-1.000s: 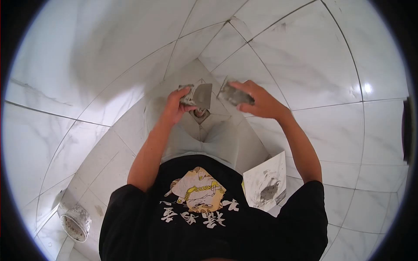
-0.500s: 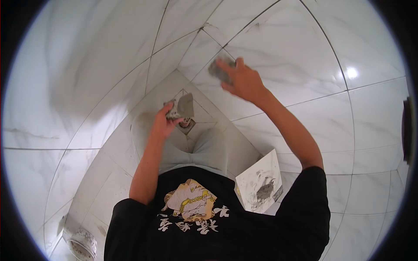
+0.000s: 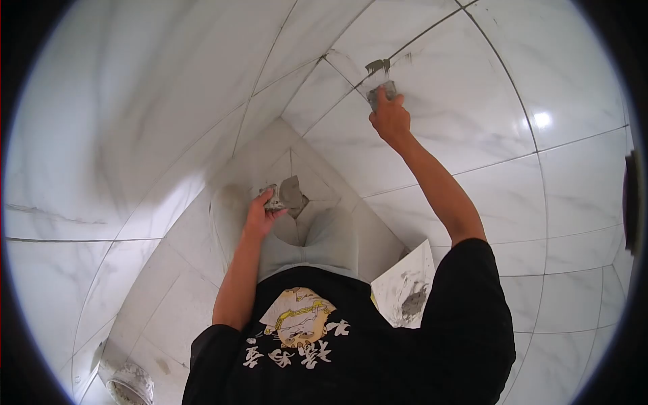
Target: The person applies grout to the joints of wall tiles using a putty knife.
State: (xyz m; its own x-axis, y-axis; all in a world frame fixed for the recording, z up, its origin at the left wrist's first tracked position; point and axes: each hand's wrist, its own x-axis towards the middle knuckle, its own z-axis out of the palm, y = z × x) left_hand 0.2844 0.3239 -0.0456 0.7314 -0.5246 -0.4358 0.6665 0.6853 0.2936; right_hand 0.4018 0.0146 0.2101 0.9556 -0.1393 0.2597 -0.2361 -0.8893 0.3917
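My right hand [image 3: 391, 121] is raised to the tiled wall [image 3: 466, 101], closed around a grey-smeared scraper [image 3: 383, 94]. Its edge lies at the wall beside a dark tile joint. Just beyond the scraper, a patch of wet grey grout [image 3: 378, 65] sticks to the tile across that joint. Lower down, in front of my knees, my left hand [image 3: 262, 214] grips a stained putty knife [image 3: 272, 197]. A smooth lump of grey grout [image 3: 290, 192] sits on its blade. My fingers hide part of both tools.
A white board [image 3: 398, 277] smeared with grey grout stands to my right, partly behind my sleeve. At lower left is a dirty bucket [image 3: 131, 381]. Tiled walls meet in a corner ahead, and a dark object [image 3: 632, 202] shows at the far right.
My right hand has moved up the wall with the scraper, and a patch of grout now shows on the joint. My left hand has shifted slightly lower with the putty knife.
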